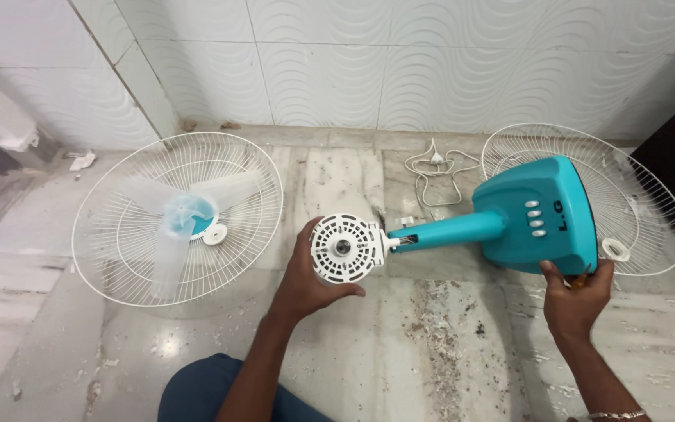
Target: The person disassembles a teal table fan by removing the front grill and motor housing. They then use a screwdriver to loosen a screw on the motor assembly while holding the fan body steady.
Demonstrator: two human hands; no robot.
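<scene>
The teal fan body (pixel 537 215) lies on its side on the marble floor (pixel 400 359), at centre-right; its white motor head (pixel 345 248) points toward nine o'clock; the left hand (pixel 306 277) cups the motor head from below, fingers curled round it; the right hand (pixel 576 293) grips the base's lower edge at five o'clock; the hands are well apart; a wire grille with translucent blades (pixel 177 219) lies at nine o'clock; a second grille (pixel 634 195) lies behind the base; a white cord (pixel 435 168) coils at twelve o'clock.
</scene>
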